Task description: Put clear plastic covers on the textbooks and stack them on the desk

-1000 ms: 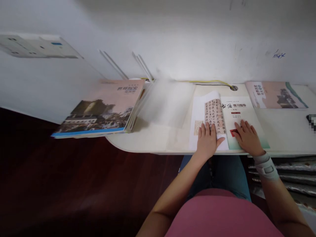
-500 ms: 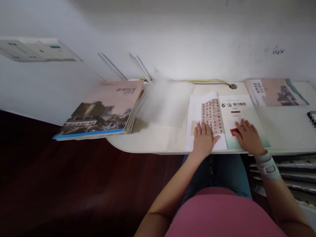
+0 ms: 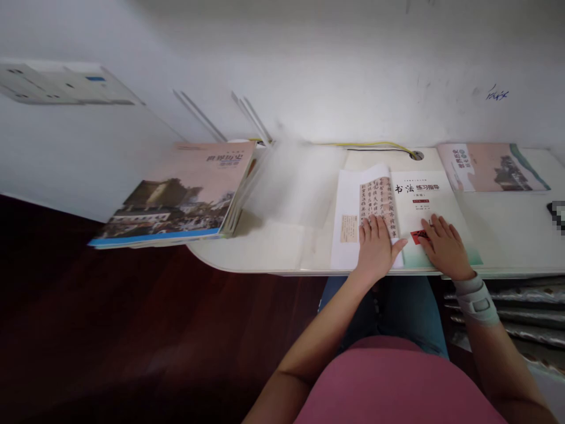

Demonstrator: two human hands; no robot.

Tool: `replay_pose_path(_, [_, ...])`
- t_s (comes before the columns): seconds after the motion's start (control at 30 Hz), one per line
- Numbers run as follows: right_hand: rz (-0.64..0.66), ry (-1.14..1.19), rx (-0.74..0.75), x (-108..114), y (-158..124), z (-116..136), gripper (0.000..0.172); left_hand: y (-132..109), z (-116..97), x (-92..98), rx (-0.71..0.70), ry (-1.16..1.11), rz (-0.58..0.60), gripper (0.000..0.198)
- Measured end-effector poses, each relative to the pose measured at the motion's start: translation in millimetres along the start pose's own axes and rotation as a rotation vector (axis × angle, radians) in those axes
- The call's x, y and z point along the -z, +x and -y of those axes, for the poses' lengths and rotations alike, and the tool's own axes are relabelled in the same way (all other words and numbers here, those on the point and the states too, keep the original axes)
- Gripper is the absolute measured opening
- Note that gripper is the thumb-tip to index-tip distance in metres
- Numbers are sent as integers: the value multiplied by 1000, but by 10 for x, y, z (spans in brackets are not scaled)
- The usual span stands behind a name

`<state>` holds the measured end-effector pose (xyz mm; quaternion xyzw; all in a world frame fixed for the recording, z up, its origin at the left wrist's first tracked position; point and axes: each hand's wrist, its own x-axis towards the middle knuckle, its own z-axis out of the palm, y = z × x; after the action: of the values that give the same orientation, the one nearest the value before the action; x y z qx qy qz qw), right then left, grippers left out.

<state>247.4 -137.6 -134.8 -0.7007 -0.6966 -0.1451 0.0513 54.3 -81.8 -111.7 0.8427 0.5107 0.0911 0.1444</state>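
A calligraphy workbook (image 3: 424, 206) lies on the white desk in front of me, with a white and beige sheet of brush writing (image 3: 348, 206) along its left side, like a cover flap folded out. On that flap, close to the fold, my left hand (image 3: 376, 247) rests flat, fingers together and thumb stretched toward the workbook. My right hand (image 3: 445, 247) lies with fingers extended on the lower right of the workbook's front, partly over a red picture. A grey band wraps the right wrist. Neither hand grips anything.
Left on the desk (image 3: 273, 253) is a stack of history books (image 3: 176, 194) jutting past its edge. Beside it lies a translucent sheet (image 3: 304, 182). Another pink history book (image 3: 494, 168) sits at the back right. A yellow cable (image 3: 375, 143) runs into a hole along the wall.
My left hand has slid a little to the right across the flap, closer to the fold. The right hand has stayed in place on the workbook.
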Motion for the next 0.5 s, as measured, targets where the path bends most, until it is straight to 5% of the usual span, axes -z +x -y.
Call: replay_pose_path(0.5, [-6, 23, 9, -18, -3, -20, 52, -62, 124, -34, 65, 199, -46, 89])
